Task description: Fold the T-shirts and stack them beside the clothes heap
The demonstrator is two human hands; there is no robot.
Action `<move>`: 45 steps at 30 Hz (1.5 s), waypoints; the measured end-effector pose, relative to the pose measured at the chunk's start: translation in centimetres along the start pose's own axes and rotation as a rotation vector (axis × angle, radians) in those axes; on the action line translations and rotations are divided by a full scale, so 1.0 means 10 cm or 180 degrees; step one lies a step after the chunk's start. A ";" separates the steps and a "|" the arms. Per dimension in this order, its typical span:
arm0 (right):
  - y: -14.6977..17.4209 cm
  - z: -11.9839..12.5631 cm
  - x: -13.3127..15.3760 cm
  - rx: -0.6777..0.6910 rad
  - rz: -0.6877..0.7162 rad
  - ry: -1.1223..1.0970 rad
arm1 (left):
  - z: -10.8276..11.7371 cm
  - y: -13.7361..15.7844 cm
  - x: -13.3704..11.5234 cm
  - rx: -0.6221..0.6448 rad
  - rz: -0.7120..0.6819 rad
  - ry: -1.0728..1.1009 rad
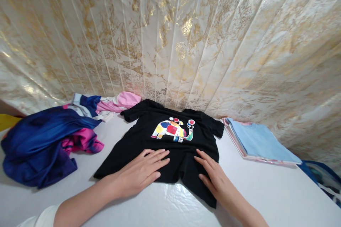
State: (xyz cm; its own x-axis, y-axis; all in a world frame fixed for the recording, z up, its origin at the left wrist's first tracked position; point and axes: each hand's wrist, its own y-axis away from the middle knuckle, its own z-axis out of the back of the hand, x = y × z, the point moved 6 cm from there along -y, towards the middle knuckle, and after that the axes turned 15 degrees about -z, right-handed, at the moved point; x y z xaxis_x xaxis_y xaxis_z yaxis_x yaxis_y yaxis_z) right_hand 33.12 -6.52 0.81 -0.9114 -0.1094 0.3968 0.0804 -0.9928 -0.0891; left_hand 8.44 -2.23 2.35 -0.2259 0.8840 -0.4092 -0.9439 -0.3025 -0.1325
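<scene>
A black T-shirt [176,156] lies spread on the white table, its neck end toward the curtain and its hem toward me. On its chest is a colourful elephant print [172,129]. My left hand [142,172] rests flat on the lower left of the shirt, fingers stretched out and pointing right. On the lower right of the shirt lies my right hand [211,173], its fingers extended toward the upper left. Between the two hands the cloth rises in a fold at the hem. Neither hand grips the fabric.
Crumpled dark blue and pink clothes [48,142] are heaped at the left, with a pink garment [119,102] behind. A folded stack topped with light blue cloth [258,142] sits at the right. Beyond it is a blue-edged bag [319,173]. A gold-patterned curtain [170,35] hangs behind the table [279,198].
</scene>
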 end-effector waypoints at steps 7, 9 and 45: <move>0.12 0.32 -0.35 -0.0336 -0.0251 0.0094 | -0.06 0.11 -0.03 0.0112 -0.0002 -0.0088; 0.21 0.41 -0.11 -0.0001 -0.0263 -0.0069 | -0.09 0.19 -0.10 0.0164 -0.0006 -0.0053; 0.25 0.36 -0.22 -0.0521 -0.0444 -0.0352 | -0.01 -0.74 -0.06 -0.0631 0.1040 0.0590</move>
State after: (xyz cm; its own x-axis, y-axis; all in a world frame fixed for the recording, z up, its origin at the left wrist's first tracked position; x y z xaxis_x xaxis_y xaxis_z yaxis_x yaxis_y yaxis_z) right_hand 36.79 -8.98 2.99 -0.8586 0.0146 0.5125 -0.1180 -0.9784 -0.1698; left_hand 15.63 -0.60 3.49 -0.4412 0.6568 -0.6116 -0.7612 -0.6348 -0.1326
